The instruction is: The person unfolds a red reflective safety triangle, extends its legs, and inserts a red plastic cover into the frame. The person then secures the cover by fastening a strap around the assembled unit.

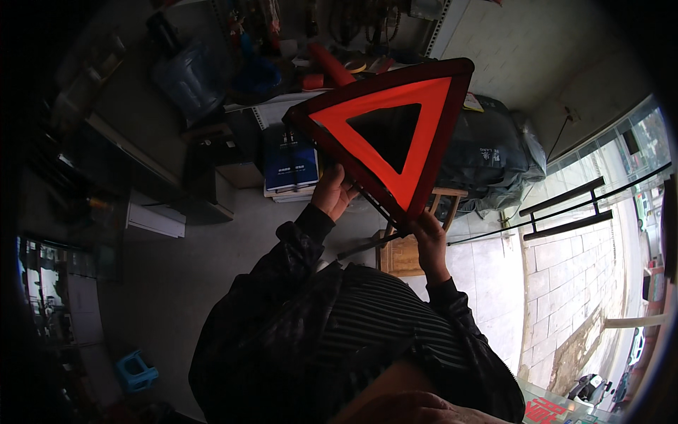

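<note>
A red-orange warning triangle (426, 120) with a dark red border and an open middle is held up in front of me, one corner pointing down toward my body. My left hand (333, 193) is closed on its left edge, thumb up along the frame. Around the bottom corner, the fingers of my right hand (431, 244) are wrapped. A thin dark bar (364, 247), perhaps a leg of its stand, sticks out leftward from that corner, below the left hand.
Beyond the triangle, blue-covered books (291, 166) are stacked by a cluttered shelf. A large dark bag (491, 152) lies at the right, near a wooden chair (402, 254). At the far left are a water jug (189, 81) and a blue stool (136, 371). Glass doors (635, 152) stand at right.
</note>
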`<state>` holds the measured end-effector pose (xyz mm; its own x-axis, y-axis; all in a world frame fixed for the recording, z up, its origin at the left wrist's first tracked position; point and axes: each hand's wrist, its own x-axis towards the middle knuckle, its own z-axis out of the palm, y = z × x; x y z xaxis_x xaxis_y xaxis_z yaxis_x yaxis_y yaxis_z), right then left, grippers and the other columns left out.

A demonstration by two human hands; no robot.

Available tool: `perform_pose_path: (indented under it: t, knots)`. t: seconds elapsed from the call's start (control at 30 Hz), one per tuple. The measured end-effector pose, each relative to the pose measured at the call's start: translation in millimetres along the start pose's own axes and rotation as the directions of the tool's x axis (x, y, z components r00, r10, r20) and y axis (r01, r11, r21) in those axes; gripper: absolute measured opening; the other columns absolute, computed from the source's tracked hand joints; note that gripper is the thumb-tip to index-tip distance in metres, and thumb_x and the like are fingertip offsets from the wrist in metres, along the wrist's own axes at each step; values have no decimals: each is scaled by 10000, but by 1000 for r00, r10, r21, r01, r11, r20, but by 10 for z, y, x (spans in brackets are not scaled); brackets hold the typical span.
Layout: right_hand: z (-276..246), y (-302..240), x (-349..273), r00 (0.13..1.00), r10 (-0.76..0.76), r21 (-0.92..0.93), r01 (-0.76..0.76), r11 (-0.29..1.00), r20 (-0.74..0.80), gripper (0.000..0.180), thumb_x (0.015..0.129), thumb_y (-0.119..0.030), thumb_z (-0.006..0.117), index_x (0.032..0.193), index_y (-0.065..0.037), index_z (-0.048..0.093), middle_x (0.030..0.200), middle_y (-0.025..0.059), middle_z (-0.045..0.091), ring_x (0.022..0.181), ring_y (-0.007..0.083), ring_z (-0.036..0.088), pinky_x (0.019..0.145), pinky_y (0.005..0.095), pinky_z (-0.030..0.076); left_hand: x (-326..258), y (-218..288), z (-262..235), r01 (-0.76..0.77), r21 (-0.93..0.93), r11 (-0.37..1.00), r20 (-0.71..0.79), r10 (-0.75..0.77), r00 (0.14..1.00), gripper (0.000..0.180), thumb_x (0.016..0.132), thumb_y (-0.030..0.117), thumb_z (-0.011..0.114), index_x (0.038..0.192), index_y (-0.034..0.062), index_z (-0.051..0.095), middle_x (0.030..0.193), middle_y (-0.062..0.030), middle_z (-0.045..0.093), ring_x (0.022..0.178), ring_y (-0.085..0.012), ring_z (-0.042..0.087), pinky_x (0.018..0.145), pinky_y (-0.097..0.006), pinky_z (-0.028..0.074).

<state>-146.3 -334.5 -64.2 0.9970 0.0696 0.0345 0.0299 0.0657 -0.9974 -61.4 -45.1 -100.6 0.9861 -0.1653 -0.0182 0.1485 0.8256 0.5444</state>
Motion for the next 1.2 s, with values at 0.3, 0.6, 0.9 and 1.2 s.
perform_pose_path:
  t: [0.3,0.6,0.9,1.2]
  knots:
    - [17,53,79,993,110,180,-118,977,51,405,1043,-88,678,1422,28,596,1237,88,726,1056,172,702,935,315,552,-225,134,334,-127,125,984,4,127,992,449,1083,391,659,1448,149,560,1404,-25,649,1274,-185,637,1073,-382,544]
    - [14,244,109,961,239,409,-275,870,137,450,1065,-80,633,1496,6,536,1282,111,709,1063,194,718,901,320,593,-494,216,479,-162,302,940,-23,177,984,431,1087,358,666,1435,133,545,1398,-24,620,1274,-174,609,1064,-393,528]
    - [101,325,141,945,290,473,-326,819,148,370,1076,-52,584,1442,-6,556,1261,139,708,1053,242,732,902,372,612,-656,244,332,-159,411,898,12,169,985,480,1069,337,699,1458,122,518,1408,-44,597,1310,-195,596,1130,-427,513]
    - [106,270,204,939,302,468,-345,814,166,360,1066,-59,591,1419,8,563,1144,139,742,984,237,734,806,349,582,-719,252,302,-187,400,897,25,193,981,262,1031,284,762,1077,137,550,1087,7,622,1103,-135,645,1084,-412,554]
